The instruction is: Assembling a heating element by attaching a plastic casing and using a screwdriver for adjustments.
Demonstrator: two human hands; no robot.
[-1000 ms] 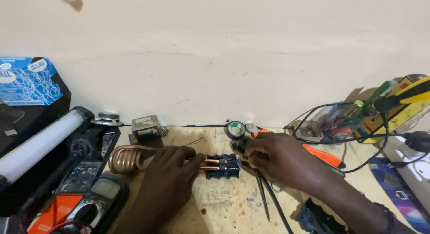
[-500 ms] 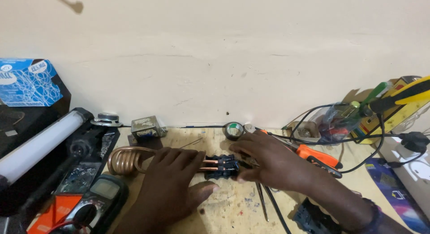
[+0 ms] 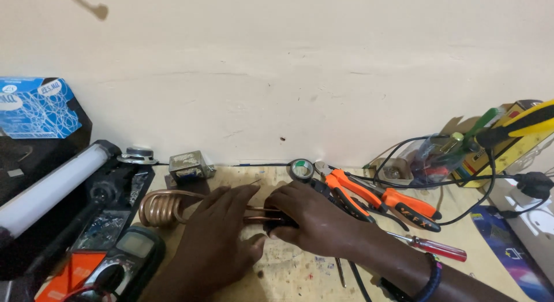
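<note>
Head view showed the left hand [image 3: 222,232] lying flat and open over the copper coil [image 3: 161,207]. The right hand [image 3: 311,218] gripped the coil's dark end block [image 3: 281,222] on the surface [image 3: 288,273]; steadying it seemed the step in hand.

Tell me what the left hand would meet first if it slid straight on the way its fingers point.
The left hand lies flat, fingers aimed up and right toward the wall. Just past the fingertips the bench looks bare, so the first contact is probably the roll of tape or the wall behind; depth is unclear.

Dark block [image 3: 283,222] mostly hidden under right hand [image 3: 314,218]
</note>
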